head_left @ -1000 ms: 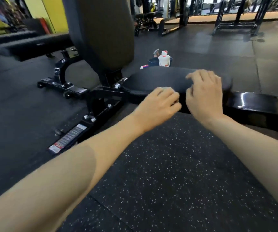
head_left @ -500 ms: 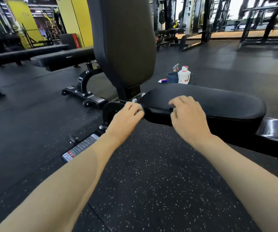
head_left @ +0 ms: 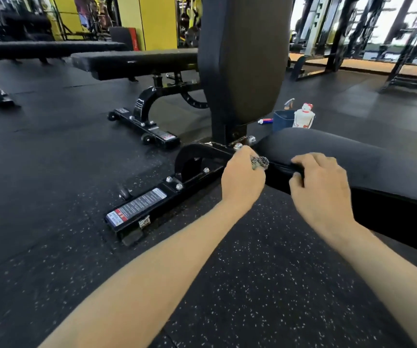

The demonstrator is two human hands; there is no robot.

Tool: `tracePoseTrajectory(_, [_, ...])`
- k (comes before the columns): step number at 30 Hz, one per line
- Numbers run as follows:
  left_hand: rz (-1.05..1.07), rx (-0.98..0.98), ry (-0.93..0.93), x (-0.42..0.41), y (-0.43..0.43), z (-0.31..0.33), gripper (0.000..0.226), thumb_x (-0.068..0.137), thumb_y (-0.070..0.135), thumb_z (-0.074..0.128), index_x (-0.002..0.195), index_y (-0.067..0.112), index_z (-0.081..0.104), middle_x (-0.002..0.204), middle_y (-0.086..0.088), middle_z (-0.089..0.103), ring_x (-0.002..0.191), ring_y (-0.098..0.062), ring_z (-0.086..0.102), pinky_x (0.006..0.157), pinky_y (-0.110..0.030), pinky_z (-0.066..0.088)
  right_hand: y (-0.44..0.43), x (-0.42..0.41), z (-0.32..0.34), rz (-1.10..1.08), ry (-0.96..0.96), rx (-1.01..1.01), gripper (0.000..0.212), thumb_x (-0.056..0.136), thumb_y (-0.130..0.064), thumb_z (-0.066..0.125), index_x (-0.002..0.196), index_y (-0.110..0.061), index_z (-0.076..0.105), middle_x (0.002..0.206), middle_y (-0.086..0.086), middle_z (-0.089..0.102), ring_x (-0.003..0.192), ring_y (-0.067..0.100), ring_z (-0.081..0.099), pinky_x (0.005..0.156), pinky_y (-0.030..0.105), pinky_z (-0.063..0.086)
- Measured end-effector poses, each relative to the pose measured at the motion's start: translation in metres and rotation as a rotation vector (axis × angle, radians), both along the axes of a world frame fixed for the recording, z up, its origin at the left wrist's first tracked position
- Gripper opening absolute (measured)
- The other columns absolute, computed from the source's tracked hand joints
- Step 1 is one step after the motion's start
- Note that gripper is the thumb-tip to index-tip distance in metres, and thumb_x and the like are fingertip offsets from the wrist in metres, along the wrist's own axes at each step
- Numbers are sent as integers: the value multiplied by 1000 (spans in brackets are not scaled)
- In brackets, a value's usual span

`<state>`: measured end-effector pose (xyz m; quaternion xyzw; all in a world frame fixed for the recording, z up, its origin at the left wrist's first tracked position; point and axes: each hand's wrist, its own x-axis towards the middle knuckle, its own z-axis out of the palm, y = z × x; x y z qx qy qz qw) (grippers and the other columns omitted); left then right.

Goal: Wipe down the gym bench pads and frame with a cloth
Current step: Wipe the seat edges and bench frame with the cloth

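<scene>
**A:** What do we note around the work area?

**B:** We note the upright back pad [head_left: 242,59] directly behind the hands, with a blue bucket [head_left: 281,120], a white bottle [head_left: 303,116] and a small tube [head_left: 265,121] on the rubber floor [head_left: 51,172] beyond it. A second bench [head_left: 137,61] stands well apart to the left. The hinge bolts [head_left: 237,146] sit just beside the knuckles of the left hand [head_left: 242,177]

**A:** What do we record as changed?

**B:** A second ago both hands sat further along the seat pad [head_left: 378,156]. We now find them at its hinge end, and the cloth [head_left: 260,162], then barely showing, now protrudes from the fingers

**A:** Where do we locate the cloth and the grips?

**B:** The left hand holds the cloth bunched inside curled fingers. The wad touches the corner of the seat pad, above the frame base bar [head_left: 152,204]. The right hand [head_left: 320,187] grips the near edge of the seat pad just beside the cloth, fingers curled over the top and thumb on the side face
</scene>
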<state>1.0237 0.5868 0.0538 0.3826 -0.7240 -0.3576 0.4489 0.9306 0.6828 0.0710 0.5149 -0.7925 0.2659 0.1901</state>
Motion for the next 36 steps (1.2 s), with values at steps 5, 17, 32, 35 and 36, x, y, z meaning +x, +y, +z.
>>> tracePoseTrajectory(5, [-15,72,166,13,-29,-2,22,77,-3,43,75,18,49,60,4,47,58,-18,43,57,-36,40,-31,11,19,-18,103,46,27,90,-9,51,111,-6,67,114,13,65,107,34,53,97,41,34])
tracePoseTrajectory(17, [-185,212,277,-22,-104,2,17,81,0,56,95,9,59,75,3,53,81,-21,51,57,-24,33,-113,-30,56,-98,-66,510,35,93,-36,50,123,-18,59,130,12,54,125,34,45,99,35,37])
tracePoseTrajectory(32, [-289,341,137,-101,-143,5,34,97,6,42,130,1,47,128,-16,52,119,-26,52,81,-23,44,-116,-41,34,-101,-342,337,13,97,-30,49,109,-33,49,93,-11,50,102,14,45,85,29,32])
tracePoseTrajectory(35, [-320,317,79,-110,-150,10,36,98,3,38,132,0,47,121,-16,54,110,-24,55,58,-20,40,-116,-39,34,-97,-389,335,15,97,-30,48,112,-30,49,99,-12,51,107,16,47,91,34,36])
tracePoseTrajectory(36, [-324,313,58,-115,-153,11,36,98,3,37,132,0,46,127,-16,53,109,-23,54,66,-21,42,-115,-40,33,-92,-394,329,16,97,-30,48,112,-30,50,100,-12,51,108,16,47,91,33,36])
